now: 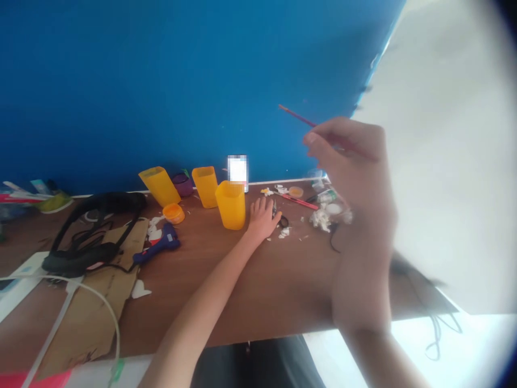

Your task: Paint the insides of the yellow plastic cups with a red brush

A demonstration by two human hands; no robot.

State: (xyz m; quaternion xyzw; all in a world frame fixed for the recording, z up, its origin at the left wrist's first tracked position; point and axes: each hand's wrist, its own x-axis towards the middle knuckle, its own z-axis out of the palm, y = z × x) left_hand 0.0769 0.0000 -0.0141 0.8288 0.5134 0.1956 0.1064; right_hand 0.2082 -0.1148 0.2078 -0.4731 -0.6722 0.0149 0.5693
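My right hand (351, 156) is raised in front of the blue wall, its fingers pinched round a thin red paintbrush (297, 116) whose orange-stained tip points up and left. On the brown table, my left hand (262, 216) lies with fingers spread, just right of a yellow cup (231, 207). A pair of scissors (284, 221), partly hidden, sits beside or under its fingers. Two more yellow cups, one upright (205, 188) and one tilted (160, 187), stand further left. Near the tilted one is a small tub of orange paint (173, 213).
A blue glue gun (159, 245) and black headphones (92, 231) lie left on cardboard (109, 307). A purple pot (183, 185) stands near the wall. Right of my left hand are a pink pen-like stick (299, 201), white scraps (321, 218) and a small orange lid (296, 192).
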